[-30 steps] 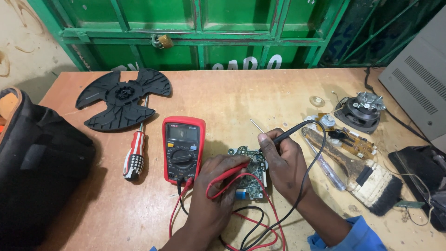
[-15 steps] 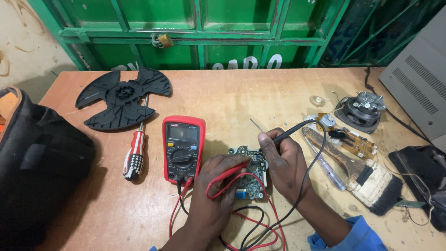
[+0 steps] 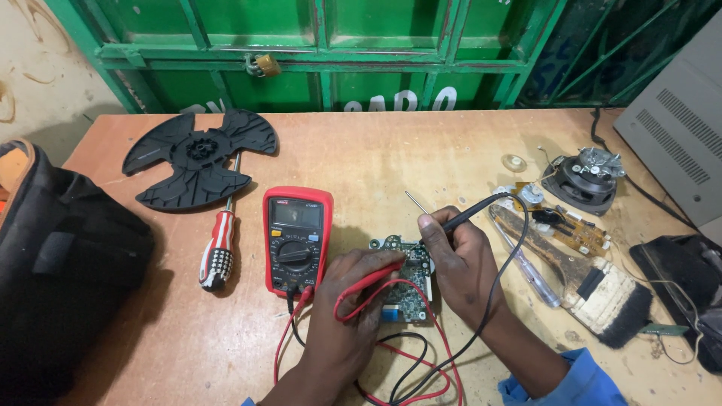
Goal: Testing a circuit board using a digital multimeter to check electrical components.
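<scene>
My left hand (image 3: 353, 304) holds a red meter probe (image 3: 372, 280) whose tip rests on a small green circuit board (image 3: 410, 289) lying on the wooden table (image 3: 361, 162). My right hand (image 3: 459, 263) holds a black probe (image 3: 472, 212) like a pen, tip down at the board's upper edge. A red digital multimeter (image 3: 296, 237) lies just left of the board, with its red and black leads (image 3: 406, 368) looping toward me.
A red-and-white screwdriver (image 3: 218, 244) and a black fan blade (image 3: 197, 156) lie to the left, a black bag (image 3: 60, 278) at the far left. On the right are a brush (image 3: 594, 282), a small speaker (image 3: 587, 179), another board (image 3: 571, 225) and a grey case (image 3: 677, 128). A green gate stands behind.
</scene>
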